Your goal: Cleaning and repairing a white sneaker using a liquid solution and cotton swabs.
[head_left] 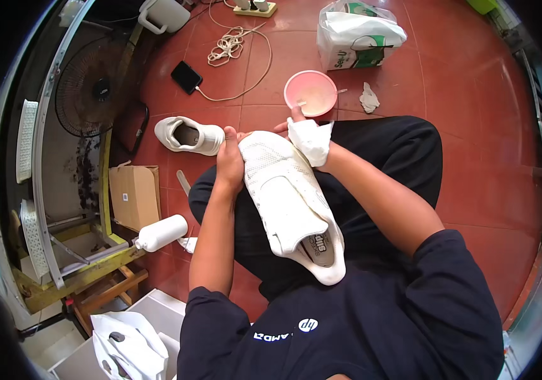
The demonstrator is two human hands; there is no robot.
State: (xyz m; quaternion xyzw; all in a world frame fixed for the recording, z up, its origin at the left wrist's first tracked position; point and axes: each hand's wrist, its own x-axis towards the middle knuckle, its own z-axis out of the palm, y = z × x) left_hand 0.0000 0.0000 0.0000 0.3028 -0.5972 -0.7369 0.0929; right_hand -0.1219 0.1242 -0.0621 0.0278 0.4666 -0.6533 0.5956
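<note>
Far shoe [190, 137]: near the floor's [480, 183] left edge.
Our left hand [230, 163]: fingers clamped on the near shoe's [287, 202] toe.
Near shoe: over our lap [252, 247].
Our right hand [297, 115]: under white cloth [311, 142], by the toe; we can't tell its fingers' grip.

White shoe [287, 202], mesh-textured toe pointing away, upper facing up, over lap [250, 234]. White cloth or tissue [311, 140], crumpled, beside toe's right edge.
</note>
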